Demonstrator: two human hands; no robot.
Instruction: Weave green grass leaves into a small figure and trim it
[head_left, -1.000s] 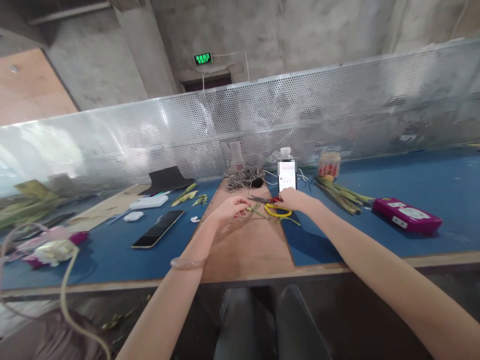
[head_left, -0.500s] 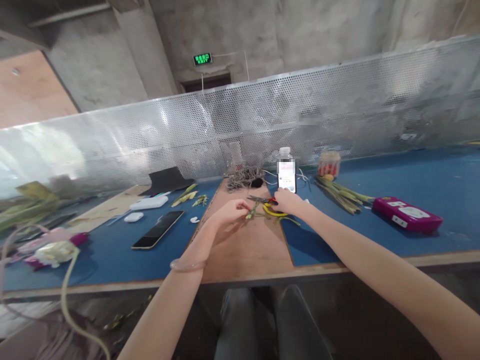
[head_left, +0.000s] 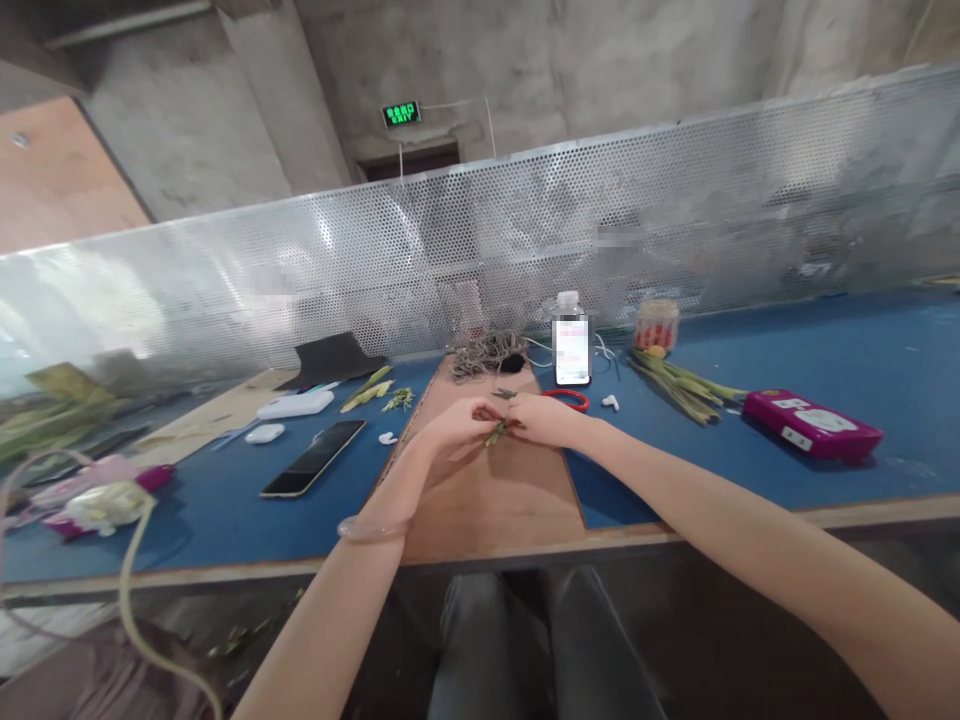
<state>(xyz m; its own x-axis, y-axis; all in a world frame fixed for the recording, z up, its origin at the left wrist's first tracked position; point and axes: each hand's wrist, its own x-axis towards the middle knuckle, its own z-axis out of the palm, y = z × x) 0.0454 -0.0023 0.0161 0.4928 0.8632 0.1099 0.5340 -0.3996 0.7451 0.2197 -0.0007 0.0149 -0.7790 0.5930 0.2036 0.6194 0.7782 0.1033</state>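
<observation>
Over the wooden board, my left hand (head_left: pixel 459 424) pinches a small green leaf piece (head_left: pixel 495 434), its ends sticking out below the fingers. My right hand (head_left: pixel 546 418) meets it from the other side, with its fingertips closed on the same piece. The fingers hide most of the piece's shape. Just beyond my right hand lie scissors (head_left: pixel 567 400) with a red handle loop showing; part of them is hidden behind the hand. The board (head_left: pixel 495 510) is light brown.
A tangle of grey string (head_left: pixel 487 355) sits at the board's far end, near a lit phone (head_left: pixel 572 350) propped on a bottle. Leaf strips (head_left: pixel 682 388), a jar (head_left: pixel 657 325) and a magenta box (head_left: pixel 812 425) are on the right. A dark phone (head_left: pixel 315 458) lies left.
My right hand has let go of the scissors, which now lie on the table. It has moved left to the leaf piece in my left hand.
</observation>
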